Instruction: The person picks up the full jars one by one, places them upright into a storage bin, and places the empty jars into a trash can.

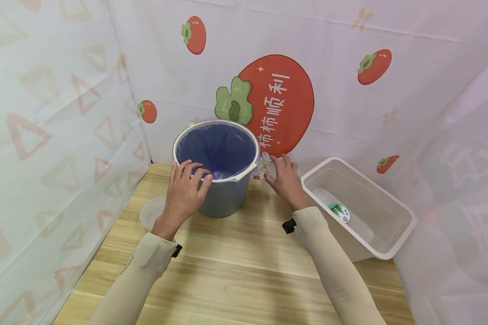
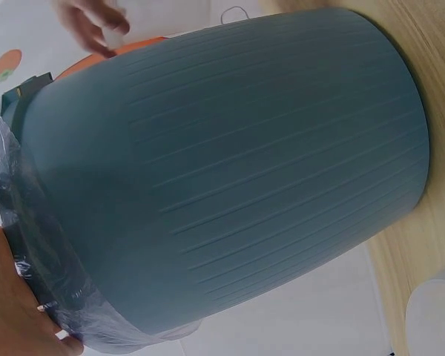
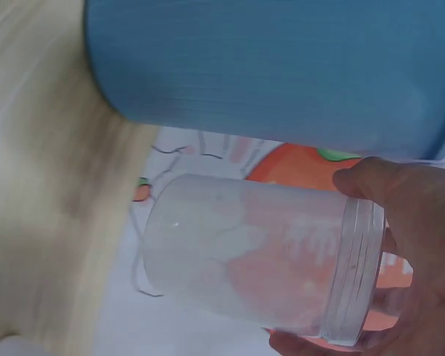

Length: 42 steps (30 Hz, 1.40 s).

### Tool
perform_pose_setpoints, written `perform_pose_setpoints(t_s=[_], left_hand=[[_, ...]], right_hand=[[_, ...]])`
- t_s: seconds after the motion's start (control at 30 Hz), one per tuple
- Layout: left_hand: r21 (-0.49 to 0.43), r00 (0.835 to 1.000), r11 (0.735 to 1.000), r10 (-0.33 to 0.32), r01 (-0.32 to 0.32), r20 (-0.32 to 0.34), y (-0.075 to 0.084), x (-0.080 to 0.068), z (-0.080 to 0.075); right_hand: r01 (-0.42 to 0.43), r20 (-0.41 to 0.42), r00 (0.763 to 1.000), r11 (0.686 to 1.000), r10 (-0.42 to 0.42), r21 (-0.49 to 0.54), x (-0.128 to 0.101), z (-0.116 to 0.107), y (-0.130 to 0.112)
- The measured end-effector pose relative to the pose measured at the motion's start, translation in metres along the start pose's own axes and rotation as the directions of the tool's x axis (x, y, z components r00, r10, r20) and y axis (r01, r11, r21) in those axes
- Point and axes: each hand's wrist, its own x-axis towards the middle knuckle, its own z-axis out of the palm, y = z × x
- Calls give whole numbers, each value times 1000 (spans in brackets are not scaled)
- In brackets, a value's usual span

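right fingers [image 3: 300, 345] grip clear jar [image 3: 245, 256] | head view: jar faint

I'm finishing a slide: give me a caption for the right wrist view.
A clear jar in the right hand's grip, near a blue bucket and wooden table.

A light wood-grained surface [image 1: 236, 280] stretches below white printed sheeting [image 1: 329, 27]. Its back panel bears one large orange-red persimmon [image 1: 294, 104] with a green leafy cap [image 1: 233, 101] and white Chinese lettering [image 1: 270, 110], with smaller persimmons [image 1: 194, 35] scattered around it. The left panel [image 1: 57, 180] shows red and cream triangle outlines. On the right sits a beige rectangular basin [image 1: 376, 187], open-topped and set at an angle, with a rounded green-and-white label [image 1: 339, 212] inside. At the left edge stands a pale, round, translucent item [image 1: 152, 212], partly hidden
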Motion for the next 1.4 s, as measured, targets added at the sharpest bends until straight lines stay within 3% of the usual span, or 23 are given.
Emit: perform_pose_setpoints(t_s=[0.6,0.93,1.4], left_hand=[[3,1000,1000,5,-5,-9,-1,-1,-2],[3,1000,1000,5,-5,3,0,-1,-2],[7,1000,1000,14,-14,-14,0,-1,-1]], right_hand=[[28,-125,992,999,-26,16,7,-39,-20],[-14,-147,989,999,21,47,8,-57,-33],[65,-270,962,997,-49,50,12,-87,-61]])
